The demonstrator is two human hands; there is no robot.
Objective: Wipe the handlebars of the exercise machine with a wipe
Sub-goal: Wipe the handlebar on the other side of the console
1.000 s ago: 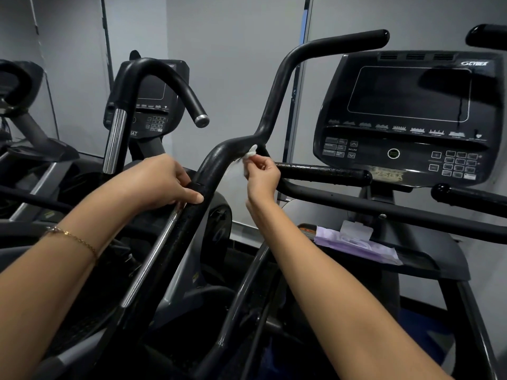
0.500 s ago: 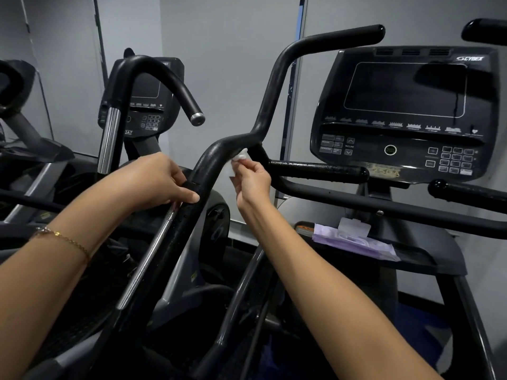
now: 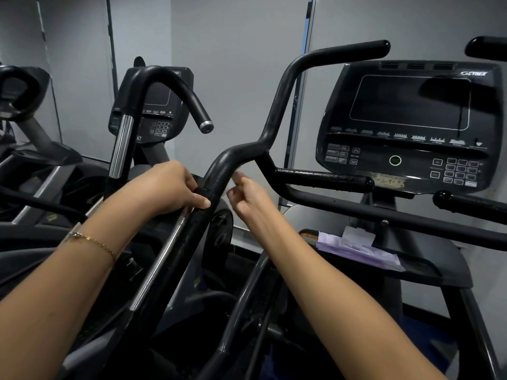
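Note:
The black bent handlebar (image 3: 277,111) of the exercise machine rises from bottom left to upper right. My left hand (image 3: 170,187) grips it just below the bend, thumb across the bar. To the right of the bar, under the bend, my right hand (image 3: 248,194) is blurred, with its fingers curled together. Only a small pale scrap of the wipe (image 3: 229,191) shows at its fingertips; the rest of the wipe is hidden. That hand is close to the bar, and whether it touches is unclear.
The black console (image 3: 406,119) with keypad stands at the right, with short fixed grips (image 3: 323,178) below it. A purple wipe pack (image 3: 356,250) lies on the machine's tray (image 3: 428,270). Another machine with a curved handle (image 3: 164,75) stands at the left, against grey walls.
My right hand has slid down and left along the bar's underside, from the bend toward my left hand. The wipe showed clearly before; now it is nearly hidden. My left hand has kept its grip.

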